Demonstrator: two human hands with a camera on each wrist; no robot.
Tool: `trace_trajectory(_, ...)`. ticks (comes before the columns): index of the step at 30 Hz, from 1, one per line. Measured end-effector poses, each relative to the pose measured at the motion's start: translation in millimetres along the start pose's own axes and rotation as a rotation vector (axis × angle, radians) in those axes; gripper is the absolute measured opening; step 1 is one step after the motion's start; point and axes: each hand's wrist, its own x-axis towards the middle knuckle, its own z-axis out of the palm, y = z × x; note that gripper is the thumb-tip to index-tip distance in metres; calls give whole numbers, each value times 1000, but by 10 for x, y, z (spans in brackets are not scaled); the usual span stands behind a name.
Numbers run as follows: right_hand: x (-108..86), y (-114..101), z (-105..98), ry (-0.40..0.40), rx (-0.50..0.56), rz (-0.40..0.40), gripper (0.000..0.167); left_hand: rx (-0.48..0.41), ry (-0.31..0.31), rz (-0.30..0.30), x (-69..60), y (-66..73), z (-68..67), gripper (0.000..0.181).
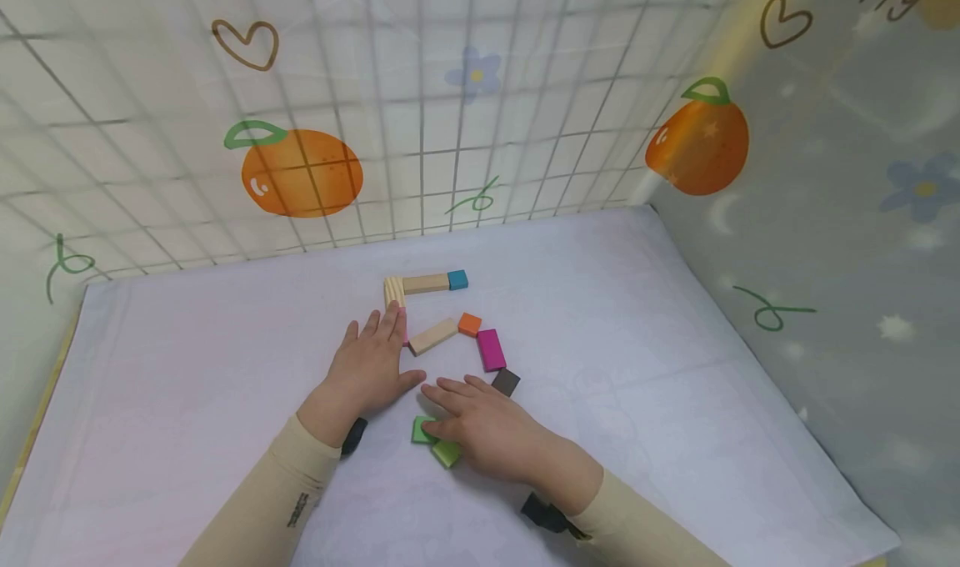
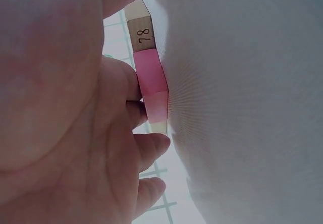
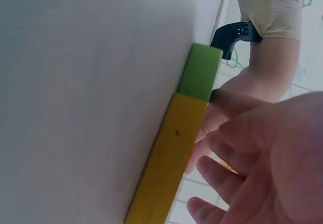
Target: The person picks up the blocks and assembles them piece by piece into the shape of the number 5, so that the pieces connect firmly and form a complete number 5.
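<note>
In the head view my left hand (image 1: 365, 373) lies with fingers extended beside a line of wooden blocks, its fingertips at the pink block (image 1: 406, 333) and a striped natural-wood block (image 1: 393, 290). The left wrist view shows the pink blocks (image 2: 151, 75) next to a wooden block marked 78 (image 2: 142, 34). My right hand (image 1: 491, 428) is spread over the near blocks, thumb on or just above the green block (image 1: 422, 430); contact is hard to tell. A yellow-green block (image 1: 447, 454) is partly covered by it. In the right wrist view, a green block (image 3: 201, 70) adjoins a long yellow one (image 3: 169, 153).
Other blocks continue the winding line: blue (image 1: 458, 280), plain wood (image 1: 426, 283), another plain wood (image 1: 433, 336), orange (image 1: 470, 324), magenta (image 1: 491, 350) and dark grey (image 1: 506, 382). A white cloth (image 1: 637, 325) covers the table. Printed curtains over a grid (image 1: 420, 133) stand behind.
</note>
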Motion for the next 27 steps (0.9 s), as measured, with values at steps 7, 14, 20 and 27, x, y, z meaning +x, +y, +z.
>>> trace_trajectory(7,-84,48,-18,47,83,49,40,2,-9,-8,7,2,12,104)
trace_trajectory(14,-196,174,-57,100,130,152,47,23,-27,-12,-2,18,-3,104)
trace_trajectory(20,-291,265,-73,153,165,229,50,25,-32,-7,12,34,-26,104)
trace_trajectory(27,-319,290,-35,142,177,219,48,23,-40,-23,19,44,-54,104)
